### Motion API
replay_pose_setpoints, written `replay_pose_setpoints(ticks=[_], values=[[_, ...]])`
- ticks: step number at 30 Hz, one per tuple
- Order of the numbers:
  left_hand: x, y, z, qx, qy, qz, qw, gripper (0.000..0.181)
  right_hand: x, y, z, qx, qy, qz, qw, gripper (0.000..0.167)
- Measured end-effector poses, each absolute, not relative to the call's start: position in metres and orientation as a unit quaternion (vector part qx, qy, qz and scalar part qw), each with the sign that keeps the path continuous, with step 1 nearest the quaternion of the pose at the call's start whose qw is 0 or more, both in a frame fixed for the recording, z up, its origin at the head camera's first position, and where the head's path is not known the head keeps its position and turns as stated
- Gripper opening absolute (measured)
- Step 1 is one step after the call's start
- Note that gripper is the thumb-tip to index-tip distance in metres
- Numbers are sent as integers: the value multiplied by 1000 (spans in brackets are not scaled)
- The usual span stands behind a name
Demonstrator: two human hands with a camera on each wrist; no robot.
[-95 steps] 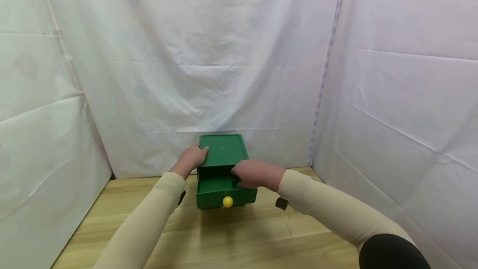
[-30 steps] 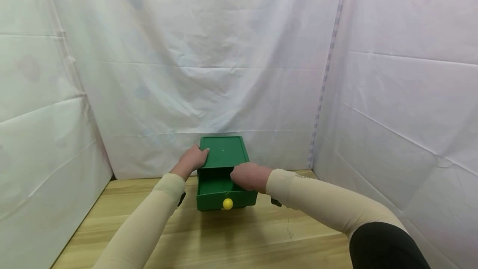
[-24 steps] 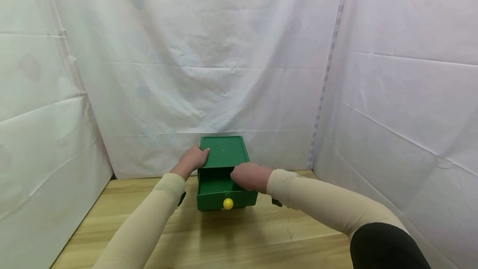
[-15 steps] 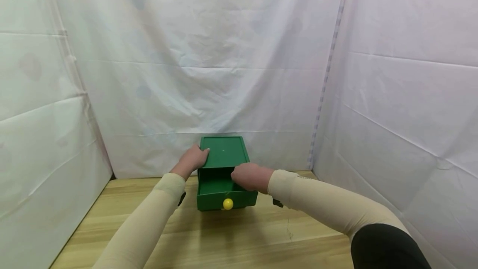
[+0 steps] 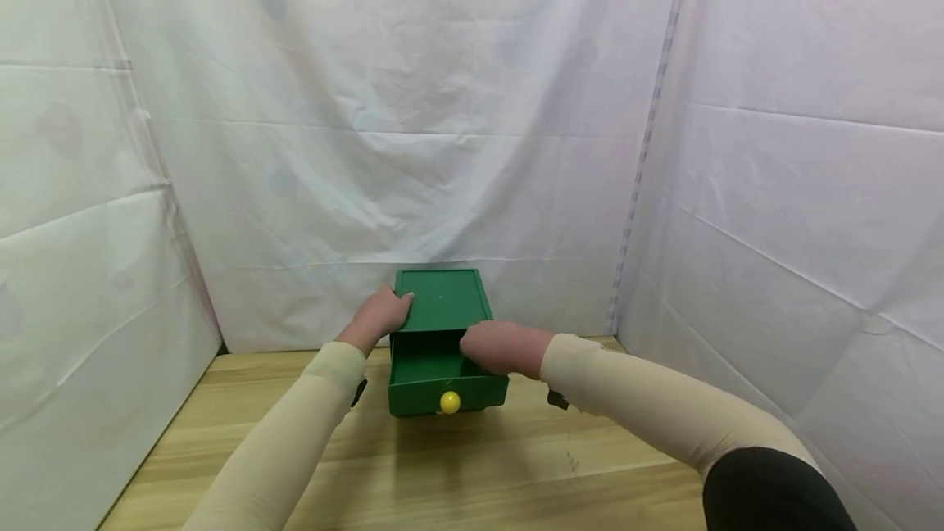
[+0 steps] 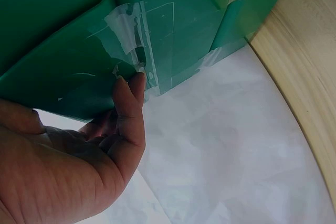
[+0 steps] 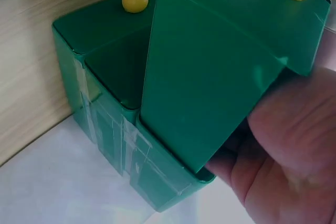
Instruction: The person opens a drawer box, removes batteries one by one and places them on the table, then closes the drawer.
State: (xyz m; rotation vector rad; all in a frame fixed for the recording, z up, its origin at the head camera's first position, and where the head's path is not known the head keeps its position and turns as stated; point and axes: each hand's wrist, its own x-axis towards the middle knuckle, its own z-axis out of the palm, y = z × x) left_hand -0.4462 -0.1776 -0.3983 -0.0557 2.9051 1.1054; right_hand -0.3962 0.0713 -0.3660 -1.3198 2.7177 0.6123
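A green drawer cabinet (image 5: 442, 295) stands on the table against the back sheet, its upper drawer (image 5: 420, 393) pulled out. A yellow knob (image 5: 450, 402) sits on that drawer's front. My left hand (image 5: 385, 310) grips the cabinet's left side, thumb on the top edge; in the left wrist view its bent fingertips (image 6: 122, 83) meet the taped side wall. Over the drawer's right wall, my right hand (image 5: 497, 347) reaches into the drawer. In the right wrist view, the drawer's side (image 7: 210, 77) hides most of the right fingers, so whether they hold anything is not visible.
Below the pulled-out drawer is a lower drawer with its own yellow knob (image 7: 135, 0). Clear tape (image 6: 157, 45) covers part of the cabinet's side. The wooden table (image 5: 472, 482) spreads out in front. White sheets (image 5: 413, 105) hang behind and on both sides.
My right hand and forearm have shifted slightly to the right over the last half second, still at the drawer's right wall. The left hand, cabinet and drawer look the same.
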Motion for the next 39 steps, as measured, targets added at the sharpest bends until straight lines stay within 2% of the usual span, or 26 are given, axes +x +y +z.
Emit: replay_pose_setpoints(ticks=[9,14,18,19,23,30,39], values=[[-446,-178,-398,-18,938,345,13,81,-403,79,-358,-475,872,106,51,27],[-446,-178,-399,-21,935,353,15,80,-406,84,-351,-493,867,62,48,20],[-448,-178,-400,-24,934,356,17,79,-407,87,-342,-495,867,35,48,6],[-448,-178,-400,-24,934,355,18,78,-407,88,-340,-494,868,28,46,6],[-447,-179,-399,-21,934,356,20,79,-406,93,-331,-489,871,4,40,26],[-446,-180,-396,-16,932,361,19,79,-412,103,-322,-509,860,-38,20,9],[-445,-180,-396,-21,931,364,20,79,-415,121,-311,-507,858,-80,-12,17]])
